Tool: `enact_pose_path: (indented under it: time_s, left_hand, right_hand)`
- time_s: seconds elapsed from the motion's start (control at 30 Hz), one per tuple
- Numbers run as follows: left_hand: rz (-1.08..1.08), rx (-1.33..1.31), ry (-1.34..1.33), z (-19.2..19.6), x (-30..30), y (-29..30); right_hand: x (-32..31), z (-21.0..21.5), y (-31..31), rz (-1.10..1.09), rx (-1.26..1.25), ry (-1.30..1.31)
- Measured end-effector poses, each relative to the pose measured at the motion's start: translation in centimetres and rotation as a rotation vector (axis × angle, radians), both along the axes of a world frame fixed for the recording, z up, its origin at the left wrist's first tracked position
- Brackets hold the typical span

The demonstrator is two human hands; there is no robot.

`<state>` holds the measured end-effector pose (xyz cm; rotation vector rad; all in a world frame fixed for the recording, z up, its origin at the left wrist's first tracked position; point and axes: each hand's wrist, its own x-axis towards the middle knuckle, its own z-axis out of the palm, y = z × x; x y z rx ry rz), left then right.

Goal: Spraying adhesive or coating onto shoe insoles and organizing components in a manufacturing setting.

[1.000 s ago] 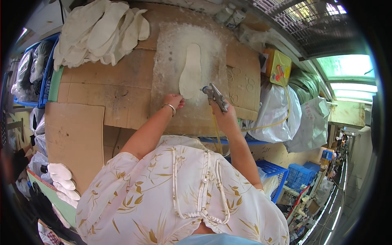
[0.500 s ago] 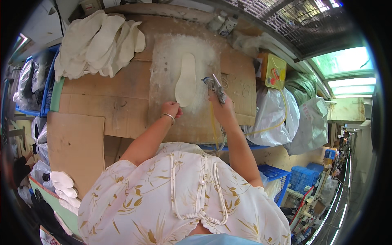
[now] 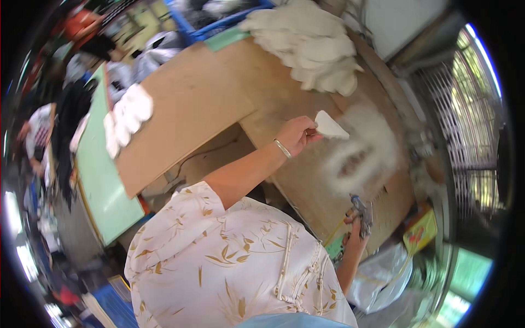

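Note:
Pinched in my left hand (image 3: 297,134) is a white insole (image 3: 330,126), lifted above the cardboard and seen partly edge-on. My right hand (image 3: 355,225) grips a metal spray gun (image 3: 361,212), whose nozzle points toward the whitish overspray patch (image 3: 377,147) on the cardboard. A dark bare spot shows within that patch. A large heap of white insoles (image 3: 311,46) lies at the far side of the table. Several more insoles (image 3: 128,117) lie in an overlapping row at the left.
Brown cardboard (image 3: 191,104) covers the table, with a gap near my body. A green board (image 3: 104,191) stands at the left. A blue crate (image 3: 199,33) is beyond. Right of the gun are a yellow container (image 3: 420,232) and a plastic bag (image 3: 380,279). Another person (image 3: 85,27) is far left.
The insole has left the overspray patch and is up in my left hand. My view has turned left. The spray gun remains in my right hand, now lower and nearer my body.

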<state>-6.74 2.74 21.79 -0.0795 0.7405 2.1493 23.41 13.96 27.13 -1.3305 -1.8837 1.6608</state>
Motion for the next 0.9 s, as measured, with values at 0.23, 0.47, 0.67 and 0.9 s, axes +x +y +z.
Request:
enact_pose_path:
  time_s: [0.23, 0.47, 0.67, 0.9]
  left_hand:
    - [0.702, -0.003, 0.021, 0.8, -8.2, -16.8]
    - [0.990, -0.063, 0.077, 1.3, -22.6, -36.6]
    - [1.165, -0.071, 0.203, 0.1, -32.7, -48.6]
    - [1.248, -0.097, 0.174, -7.9, -31.3, -51.0]
  right_hand:
    - [-2.9, -1.2, -3.6, 0.234, -0.051, -0.026]
    - [-10.7, -0.9, -11.8, 0.330, -0.041, -0.079]
    - [-14.8, -4.9, -15.3, 0.335, 0.034, -0.209]
    - [-17.8, -3.6, -19.4, 0.293, 0.107, -0.322]
